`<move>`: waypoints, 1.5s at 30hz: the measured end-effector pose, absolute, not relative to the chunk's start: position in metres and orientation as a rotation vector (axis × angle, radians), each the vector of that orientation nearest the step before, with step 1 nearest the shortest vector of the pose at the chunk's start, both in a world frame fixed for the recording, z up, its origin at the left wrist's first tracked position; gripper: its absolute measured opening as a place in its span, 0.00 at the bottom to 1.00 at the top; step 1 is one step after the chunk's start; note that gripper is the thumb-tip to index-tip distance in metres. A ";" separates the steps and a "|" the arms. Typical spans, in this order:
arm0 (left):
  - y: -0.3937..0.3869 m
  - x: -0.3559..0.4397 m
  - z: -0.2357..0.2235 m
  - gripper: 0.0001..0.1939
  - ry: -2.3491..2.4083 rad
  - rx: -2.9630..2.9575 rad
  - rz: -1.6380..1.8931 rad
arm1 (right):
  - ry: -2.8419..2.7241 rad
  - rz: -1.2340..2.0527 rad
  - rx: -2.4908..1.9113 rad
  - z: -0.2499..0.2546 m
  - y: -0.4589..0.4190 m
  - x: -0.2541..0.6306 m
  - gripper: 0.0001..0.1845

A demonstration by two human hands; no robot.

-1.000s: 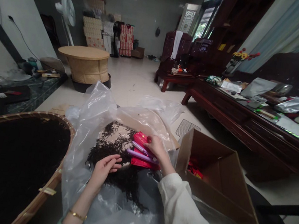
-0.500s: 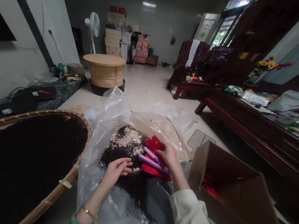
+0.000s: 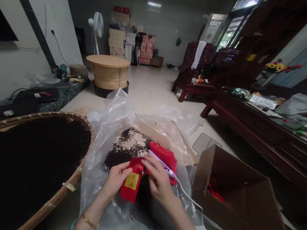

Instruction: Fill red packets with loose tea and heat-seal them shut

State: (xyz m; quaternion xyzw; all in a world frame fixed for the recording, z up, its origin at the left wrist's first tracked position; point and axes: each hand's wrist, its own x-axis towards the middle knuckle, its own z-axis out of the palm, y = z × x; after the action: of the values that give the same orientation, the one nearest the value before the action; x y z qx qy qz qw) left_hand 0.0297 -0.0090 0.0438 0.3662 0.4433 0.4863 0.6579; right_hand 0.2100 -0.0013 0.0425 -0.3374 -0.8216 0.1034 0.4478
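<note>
A small red packet [image 3: 132, 180] with a gold label is upright in front of me. My left hand [image 3: 115, 180] pinches its left side, thumb on the front. The fingers of my right hand [image 3: 160, 180] reach to its top right edge; my right thumb is hidden. Behind my right hand, a stack of red packets [image 3: 163, 152] lies fanned out. On it rests a slim purple device [image 3: 167, 168] like a hair straightener, with a white cord. Dark dry leaves, like loose tea [image 3: 120, 156], lie heaped on the clear plastic sheet [image 3: 105, 135] below.
At left stands a wide woven tray [image 3: 87, 151] full of dark leaf. An open cardboard box [image 3: 246, 204] with red packets inside is at right. Beyond are a round wooden stand [image 3: 106, 72], a white fan [image 3: 97, 25], a wire rack [image 3: 206, 142] and a long dark wooden table [image 3: 255, 125].
A red packet has come off the stack and is now in front of me, held in my left hand. My right hand has moved left from the stack to the packet's top.
</note>
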 end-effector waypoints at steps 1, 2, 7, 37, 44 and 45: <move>-0.009 0.029 0.042 0.29 1.049 0.858 1.107 | -1.996 0.227 -0.915 0.045 0.001 0.211 0.30; -0.009 0.029 0.041 0.28 1.082 0.886 1.104 | -1.978 0.190 -0.971 0.047 0.003 0.211 0.29; -0.007 0.034 0.038 0.29 1.114 0.939 1.102 | -2.029 0.032 -0.949 0.049 0.008 0.201 0.22; -0.016 0.036 0.032 0.23 1.432 1.815 1.186 | -2.160 0.028 -1.137 0.054 -0.003 0.194 0.12; -0.025 0.047 0.032 0.25 1.770 2.520 1.244 | -2.052 0.171 -1.219 0.060 -0.004 0.194 0.08; -0.026 0.048 0.033 0.24 1.803 2.532 1.236 | -2.041 0.219 -1.218 0.060 -0.004 0.194 0.08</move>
State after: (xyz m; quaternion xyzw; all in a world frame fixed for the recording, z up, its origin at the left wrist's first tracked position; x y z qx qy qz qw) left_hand 0.0481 -0.0257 0.0326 0.7530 0.5363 0.3676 -0.1014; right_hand 0.1938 -0.0039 0.0598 -0.4744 -0.7948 0.0853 0.3686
